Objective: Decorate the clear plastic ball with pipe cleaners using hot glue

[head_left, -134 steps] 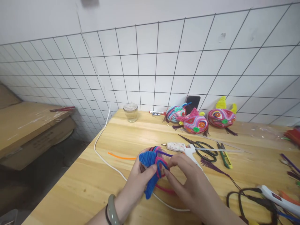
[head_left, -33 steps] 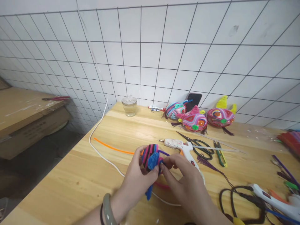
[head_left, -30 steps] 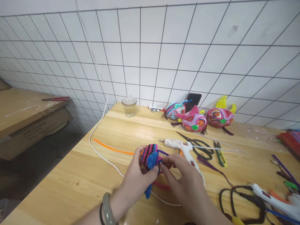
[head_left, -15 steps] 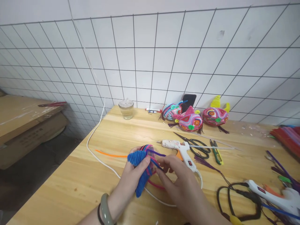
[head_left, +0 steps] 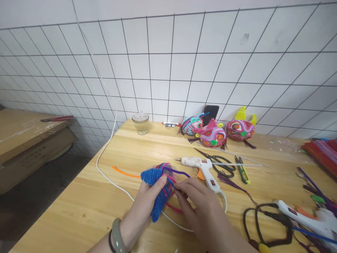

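My left hand [head_left: 143, 207] grips a round craft ball [head_left: 160, 182] wrapped in pink, blue and dark pipe cleaners, with a blue fuzzy fin on its near side. My right hand [head_left: 196, 202] pinches a purple pipe cleaner [head_left: 177, 172] against the ball's right side. Both hands hover just above the wooden table [head_left: 131, 147]. A pink pipe cleaner loop [head_left: 173, 208] hangs under the ball.
A white glue gun [head_left: 202, 168], scissors [head_left: 221, 163] and green snips [head_left: 242, 170] lie beyond my hands. Three finished fish-like balls [head_left: 210, 133] and a phone [head_left: 210, 112] stand by the tiled wall, with a glass jar [head_left: 140, 123]. An orange pipe cleaner [head_left: 123, 172], white cord [head_left: 105, 168], second glue gun [head_left: 305, 216].
The ball has been turned in my hands, so the blue fin now faces up and left. My hands and the view have shifted slightly left.
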Available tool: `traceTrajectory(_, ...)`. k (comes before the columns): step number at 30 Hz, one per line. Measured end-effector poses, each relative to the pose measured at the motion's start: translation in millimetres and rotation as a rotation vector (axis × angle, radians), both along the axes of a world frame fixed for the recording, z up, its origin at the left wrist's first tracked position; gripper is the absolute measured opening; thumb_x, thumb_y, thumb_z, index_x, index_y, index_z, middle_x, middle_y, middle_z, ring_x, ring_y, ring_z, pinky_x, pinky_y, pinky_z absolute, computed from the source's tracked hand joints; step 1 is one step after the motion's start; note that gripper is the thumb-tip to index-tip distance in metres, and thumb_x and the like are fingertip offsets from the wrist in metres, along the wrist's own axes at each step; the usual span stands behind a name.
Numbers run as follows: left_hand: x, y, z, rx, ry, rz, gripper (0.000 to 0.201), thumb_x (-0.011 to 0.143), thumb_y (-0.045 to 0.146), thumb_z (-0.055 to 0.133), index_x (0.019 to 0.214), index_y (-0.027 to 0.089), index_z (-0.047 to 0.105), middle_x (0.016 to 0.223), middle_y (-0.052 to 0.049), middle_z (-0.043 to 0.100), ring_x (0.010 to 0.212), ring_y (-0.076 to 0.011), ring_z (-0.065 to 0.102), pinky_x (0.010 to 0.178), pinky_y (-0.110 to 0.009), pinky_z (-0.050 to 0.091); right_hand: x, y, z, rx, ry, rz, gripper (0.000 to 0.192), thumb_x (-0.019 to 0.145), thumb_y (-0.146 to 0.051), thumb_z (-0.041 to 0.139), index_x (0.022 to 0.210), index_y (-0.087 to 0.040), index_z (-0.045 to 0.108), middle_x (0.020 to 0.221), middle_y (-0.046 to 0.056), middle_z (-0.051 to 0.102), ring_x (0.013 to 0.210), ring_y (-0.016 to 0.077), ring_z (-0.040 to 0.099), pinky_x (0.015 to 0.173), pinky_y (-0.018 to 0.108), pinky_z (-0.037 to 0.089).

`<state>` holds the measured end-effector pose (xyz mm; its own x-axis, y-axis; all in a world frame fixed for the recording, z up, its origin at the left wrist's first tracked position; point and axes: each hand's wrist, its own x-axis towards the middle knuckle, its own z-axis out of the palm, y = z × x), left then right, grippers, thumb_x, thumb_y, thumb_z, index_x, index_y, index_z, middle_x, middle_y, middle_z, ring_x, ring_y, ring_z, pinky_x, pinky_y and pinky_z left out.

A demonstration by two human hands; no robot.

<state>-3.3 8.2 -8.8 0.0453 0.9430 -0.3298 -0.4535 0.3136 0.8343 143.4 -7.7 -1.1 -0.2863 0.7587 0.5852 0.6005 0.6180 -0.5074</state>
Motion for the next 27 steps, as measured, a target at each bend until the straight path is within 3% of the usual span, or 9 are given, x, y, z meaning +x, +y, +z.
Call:
traceTrajectory(6, 0.6, -0.6, -0.8, 0.024, -0.014, 0.016, 0.030, 0.072, 0.030, 0.073, 0.098, 0.018, 0.065, 0.095, -0.004, 0.070, 0.081, -0.0154, 0.063, 0.078, -0.027, 0.050, -2.8, -5.5, 3.1, 0.095, 0.003, 0.056, 0.013, 0.089, -0.010, 0.053, 0.094, -0.015, 0.063, 0.084, 0.009, 0.067, 0.077, 0.0191, 0.064, 0.067, 0.031, 0.055)
traceTrajectory(11, -0.5, -1.0, -1.0, 0.019, -0.028, 0.016, 0.024, 0.070, 0.030, 0.075, 0.089, 0.018, 0.067, 0.080, 0.000, 0.070, 0.075, -0.0148, 0.062, 0.073, -0.027, 0.051, -6.4, -10.5, 4.7, 0.202, -0.006, 0.064, 0.014, 0.090, -0.011, 0.051, 0.095, -0.014, 0.064, 0.085, 0.009, 0.069, 0.076, 0.0192, 0.064, 0.068, 0.032, 0.055)
traceTrajectory(16, -0.8, 0.0, -5.8, 0.068, 0.002, 0.014, 0.015, 0.068, 0.029, 0.077, 0.074, 0.018, 0.068, 0.091, -0.002, 0.072, 0.088, -0.0176, 0.063, 0.083, -0.028, 0.050, -7.2, -11.6, 6.5, 0.203, -0.037, 0.102, 0.019, 0.093, -0.011, 0.047, 0.098, -0.016, 0.064, 0.085, 0.008, 0.069, 0.076, 0.0179, 0.063, 0.068, 0.030, 0.054)
traceTrajectory(19, -0.4, 1.2, -6.1, 0.068, -0.015, 0.031, 0.014, 0.068, 0.027, 0.077, 0.076, 0.019, 0.069, 0.095, -0.002, 0.072, 0.093, -0.0181, 0.063, 0.086, -0.027, 0.049, -8.8, -11.7, 9.6, 0.209, -0.107, 0.145, 0.022, 0.094, -0.012, 0.043, 0.100, -0.013, 0.064, 0.086, 0.010, 0.070, 0.076, 0.0187, 0.064, 0.068, 0.030, 0.055)
traceTrajectory(24, -3.5, 4.4, -2.0, 0.018, -0.144, 0.024, 0.017, 0.072, 0.028, 0.074, 0.084, 0.017, 0.071, 0.078, -0.001, 0.073, 0.071, -0.0138, 0.065, 0.068, -0.023, 0.053, -8.9, -15.6, 18.0, 0.217, -0.102, 0.173, 0.023, 0.089, -0.010, 0.052, 0.110, -0.012, 0.060, 0.094, 0.012, 0.071, 0.085, 0.0211, 0.066, 0.075, 0.030, 0.056)
traceTrajectory(27, -8.2, 8.0, -1.0, -0.004, -0.253, 0.011, 0.019, 0.075, 0.029, 0.071, 0.088, 0.015, 0.072, 0.082, -0.004, 0.076, 0.073, -0.0165, 0.068, 0.071, -0.028, 0.055, 7.0, -11.6, 27.7, 0.114, 0.027, 0.046, 0.024, 0.090, -0.017, 0.050, 0.113, -0.019, 0.057, 0.090, 0.007, 0.071, 0.077, 0.0175, 0.067, 0.071, 0.025, 0.055)
